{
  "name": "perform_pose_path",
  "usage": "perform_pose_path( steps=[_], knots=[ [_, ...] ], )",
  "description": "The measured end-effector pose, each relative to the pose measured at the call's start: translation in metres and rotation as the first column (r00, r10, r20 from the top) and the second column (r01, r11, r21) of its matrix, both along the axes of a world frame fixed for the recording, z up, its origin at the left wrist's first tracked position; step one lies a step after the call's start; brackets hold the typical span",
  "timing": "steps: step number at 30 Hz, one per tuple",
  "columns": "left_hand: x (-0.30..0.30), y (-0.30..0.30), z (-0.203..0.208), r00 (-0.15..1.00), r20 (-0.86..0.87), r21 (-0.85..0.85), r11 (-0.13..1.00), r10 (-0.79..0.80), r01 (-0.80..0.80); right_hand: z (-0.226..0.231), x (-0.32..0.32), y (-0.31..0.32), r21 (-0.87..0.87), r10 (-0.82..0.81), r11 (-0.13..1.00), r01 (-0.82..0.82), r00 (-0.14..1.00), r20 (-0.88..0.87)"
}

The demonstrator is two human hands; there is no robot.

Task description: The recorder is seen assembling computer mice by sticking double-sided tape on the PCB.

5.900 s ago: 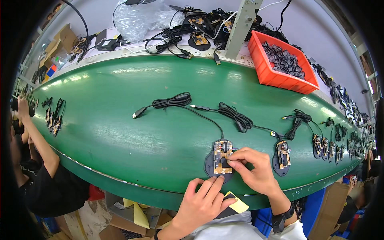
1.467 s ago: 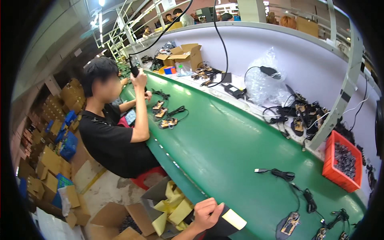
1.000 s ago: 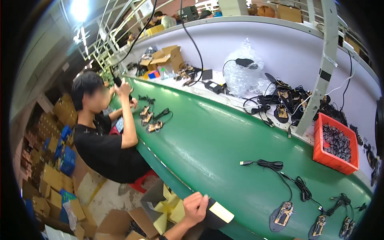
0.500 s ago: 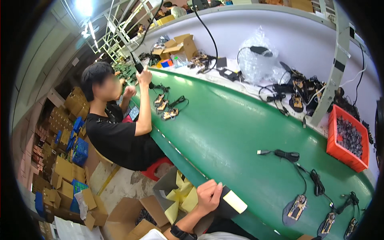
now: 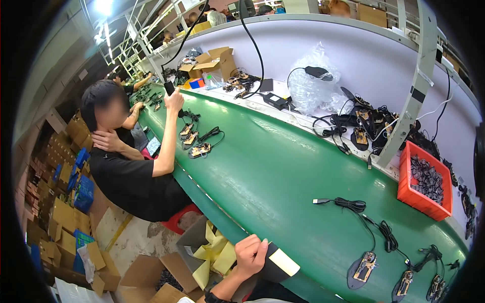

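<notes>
Head view: L hand is down at the tabletop front edge, fingers curled in narrow, w/ the thumb along the top of a dark sheet that carries a pale yellow strip. Looks gripped at its left end; the fingertips are hidden, so can't tell exactly how. R hand is out of frame — can't say if it's wide, narrow or holding smth.

Nearest mouse base w/ circuit board lies flat near the front edge, to the right of the sheet and apart from it, no hand on it. Its black cable bundle sits further in, toward the back edge. Second mouse base & third one follow toward the right-hand end of the tabletop. Red bin of small dark parts is at the back edge, right side.

Step in hand, as I judge it: a pause btwn boards, sheet kept ready. Next move on the nearest board would prob. call for the R hand coming in, the L hand keeping the sheet clear of the cables, and a light touch on the exposed parts.

Co-worker sits further left along the front edge, one hand up on a black handheld tool, the other at the neck — well apart from the sheet
</notes>
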State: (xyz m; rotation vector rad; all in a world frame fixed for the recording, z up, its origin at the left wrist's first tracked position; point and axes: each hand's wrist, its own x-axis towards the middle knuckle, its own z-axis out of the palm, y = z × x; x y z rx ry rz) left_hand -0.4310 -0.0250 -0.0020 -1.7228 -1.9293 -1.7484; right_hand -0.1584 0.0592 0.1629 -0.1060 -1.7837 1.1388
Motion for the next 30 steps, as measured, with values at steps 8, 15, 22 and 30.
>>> perform_pose_path(
  steps=[8, 15, 22, 30],
  knots=[
    [0.000, 0.002, 0.001, 1.000, -0.027, -0.011, 1.000, 0.006, -0.007, 0.005, -0.002, -0.003, 0.013, -0.009, 1.000, 0.009, 1.000, 0.009],
    [0.002, -0.002, -0.003, 1.000, 0.003, 0.025, 1.000, -0.011, 0.011, -0.003, 0.001, -0.007, -0.007, 0.000, 1.000, 0.000, 1.000, 0.005],
    [-0.001, -0.002, 0.001, 1.000, 0.001, 0.010, 1.000, -0.018, 0.018, 0.003, -0.005, -0.003, 0.011, 0.006, 1.000, -0.006, 1.000, 0.021],
    [0.002, 0.004, -0.002, 0.999, 0.004, 0.015, 0.999, -0.034, 0.034, -0.011, 0.005, -0.007, 0.008, -0.046, 0.999, 0.046, 0.999, 0.022]
  ],
)
